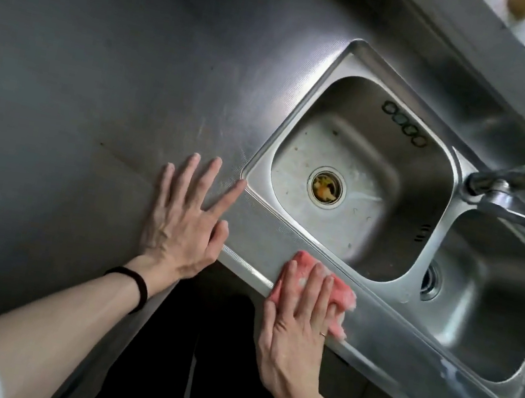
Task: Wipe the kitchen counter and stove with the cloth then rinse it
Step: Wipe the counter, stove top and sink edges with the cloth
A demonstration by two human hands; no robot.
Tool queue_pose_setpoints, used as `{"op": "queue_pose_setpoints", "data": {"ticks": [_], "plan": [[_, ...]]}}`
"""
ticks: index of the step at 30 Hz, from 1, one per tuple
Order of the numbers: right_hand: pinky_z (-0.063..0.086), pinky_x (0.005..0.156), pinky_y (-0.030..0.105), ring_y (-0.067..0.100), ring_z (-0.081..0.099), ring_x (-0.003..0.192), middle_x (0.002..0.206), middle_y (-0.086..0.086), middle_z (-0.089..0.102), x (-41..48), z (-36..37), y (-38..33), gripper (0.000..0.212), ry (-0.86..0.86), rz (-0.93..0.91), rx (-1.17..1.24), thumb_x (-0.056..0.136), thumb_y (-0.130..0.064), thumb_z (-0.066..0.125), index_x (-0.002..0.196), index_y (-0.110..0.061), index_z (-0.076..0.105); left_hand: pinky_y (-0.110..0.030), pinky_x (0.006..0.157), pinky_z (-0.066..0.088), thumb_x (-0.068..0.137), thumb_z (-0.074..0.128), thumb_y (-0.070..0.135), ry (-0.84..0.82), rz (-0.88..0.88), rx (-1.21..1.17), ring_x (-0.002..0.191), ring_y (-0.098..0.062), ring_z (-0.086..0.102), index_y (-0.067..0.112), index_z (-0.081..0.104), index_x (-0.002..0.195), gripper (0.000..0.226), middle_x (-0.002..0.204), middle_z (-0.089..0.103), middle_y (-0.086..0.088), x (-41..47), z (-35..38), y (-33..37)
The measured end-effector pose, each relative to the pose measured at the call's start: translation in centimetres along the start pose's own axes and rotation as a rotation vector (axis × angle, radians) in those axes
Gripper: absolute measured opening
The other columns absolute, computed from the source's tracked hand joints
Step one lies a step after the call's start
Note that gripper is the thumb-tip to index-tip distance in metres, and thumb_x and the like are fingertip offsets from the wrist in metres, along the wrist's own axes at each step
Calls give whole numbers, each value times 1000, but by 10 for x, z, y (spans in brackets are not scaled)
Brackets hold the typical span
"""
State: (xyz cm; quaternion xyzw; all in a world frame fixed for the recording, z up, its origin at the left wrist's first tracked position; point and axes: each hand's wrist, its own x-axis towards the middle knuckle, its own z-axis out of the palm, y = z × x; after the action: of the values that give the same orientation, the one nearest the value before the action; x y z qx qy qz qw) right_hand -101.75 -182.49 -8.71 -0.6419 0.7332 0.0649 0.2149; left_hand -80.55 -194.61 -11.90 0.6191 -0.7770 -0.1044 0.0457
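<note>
Two hands, one cloth, one faucet (499,189), two sink basins. The cloth (341,290) is pink, soft and crumpled, lying on the front edge of the brushed steel table (84,71) just before the left basin (355,176). The right hand (299,312) lies flat on the cloth, fingers spread, pressing rather than clutching. The left hand (186,221) rests palm-down and splayed on bare metal, holding nothing. Both basins are rounded stainless steel; the right basin (494,300) lies beyond the faucet.
</note>
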Motion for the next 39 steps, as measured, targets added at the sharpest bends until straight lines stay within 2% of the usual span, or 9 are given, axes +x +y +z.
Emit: {"op": "queue_pose_setpoints", "data": {"ticks": [2,6,9,18,23,26,30,34,39], "plan": [[-11,128,54,28,-28,157,170,7,-31,20,3,-24,71,8,-86,-11,109,-42,28,164,-29,-15,-66,127,12,93,41,41,14,-5,18,159,-44,17,38,27,165,74,174,19,-13,1,2,1],[-7,130,51,28,-23,159,173,10,-17,61,1,-61,66,76,-179,46,110,-41,31,167,-26,1,-65,127,11,94,40,41,32,0,65,159,-43,15,39,24,165,73,174,17,-12,-1,5,-1],[-3,131,49,24,-17,161,175,6,-12,58,0,-46,64,112,-197,42,111,-41,30,167,-27,4,-63,128,9,94,40,40,42,7,66,160,-42,14,39,23,165,73,174,16,-12,-1,7,0],[8,129,57,18,-17,160,174,0,-16,-19,-13,135,67,76,232,105,104,-52,12,166,-33,-4,-62,129,9,94,40,38,54,-4,66,160,-41,13,39,26,165,72,174,17,-12,-1,7,1],[-4,129,57,30,-10,161,175,9,-9,-9,-10,121,70,136,403,141,103,-47,19,166,-28,-2,-61,129,8,92,40,37,75,-10,57,160,-41,14,39,29,164,73,173,20,-13,0,8,3],[-16,127,46,32,-11,161,174,12,-8,5,-8,74,70,137,200,90,104,-43,25,167,-23,2,-61,129,7,91,41,37,78,-10,45,159,-41,15,37,31,163,73,172,20,-14,0,6,3],[-6,130,52,31,-14,161,174,12,-11,30,3,0,67,121,-106,73,109,-43,31,167,-25,2,-60,130,8,91,42,36,59,-20,35,159,-41,15,36,32,163,73,172,21,-14,0,2,6],[2,130,53,28,-16,161,174,9,-13,45,6,-28,66,123,-172,107,110,-43,30,167,-27,1,-61,129,8,91,43,36,35,-37,43,159,-41,15,35,32,164,74,171,22,-16,-1,-1,8],[-1,130,50,24,-12,161,175,3,-7,30,9,11,64,140,-206,86,109,-44,31,167,-30,7,-62,129,4,91,39,35,-20,-46,31,160,-42,9,33,31,164,74,172,18,-18,-1,-5,12]]}}
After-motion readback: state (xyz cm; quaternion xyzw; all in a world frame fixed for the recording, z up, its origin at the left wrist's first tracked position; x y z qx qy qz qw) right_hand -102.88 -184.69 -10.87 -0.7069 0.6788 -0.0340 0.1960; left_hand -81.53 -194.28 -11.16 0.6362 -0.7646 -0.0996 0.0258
